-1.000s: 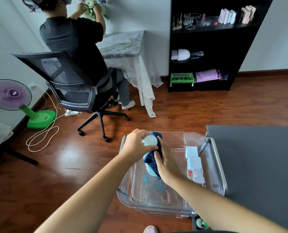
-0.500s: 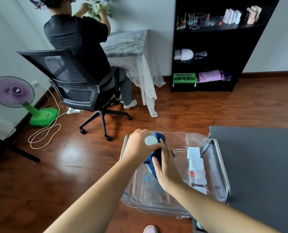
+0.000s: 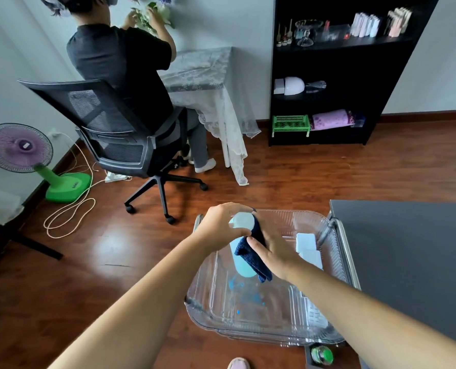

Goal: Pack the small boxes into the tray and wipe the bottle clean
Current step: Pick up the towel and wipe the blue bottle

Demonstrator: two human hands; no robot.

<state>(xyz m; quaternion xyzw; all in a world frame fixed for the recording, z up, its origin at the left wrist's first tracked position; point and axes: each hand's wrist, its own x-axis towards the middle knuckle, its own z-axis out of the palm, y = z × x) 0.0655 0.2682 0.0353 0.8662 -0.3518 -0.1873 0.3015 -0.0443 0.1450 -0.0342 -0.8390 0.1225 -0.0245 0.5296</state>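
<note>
A pale blue bottle (image 3: 241, 259) stands upright above the clear plastic tray (image 3: 248, 326). My left hand (image 3: 222, 226) grips its white cap end from the left. My right hand (image 3: 274, 251) presses a dark blue cloth (image 3: 250, 253) against the bottle's right side. Small white boxes (image 3: 306, 242) lie along the tray's right side, partly hidden by my right forearm. Blue specks show on the tray's bottom.
The tray rests on a metal-railed cart beside a dark grey table (image 3: 407, 249) on the right. A person sits in an office chair (image 3: 115, 139) ahead. A purple and green fan (image 3: 22, 153) with a loose cord stands at left; a black shelf (image 3: 341, 70) stands at the back.
My right hand with the cloth has slid down the bottle's side, leaving more of the bottle's body showing. My left hand keeps its hold on the cap.
</note>
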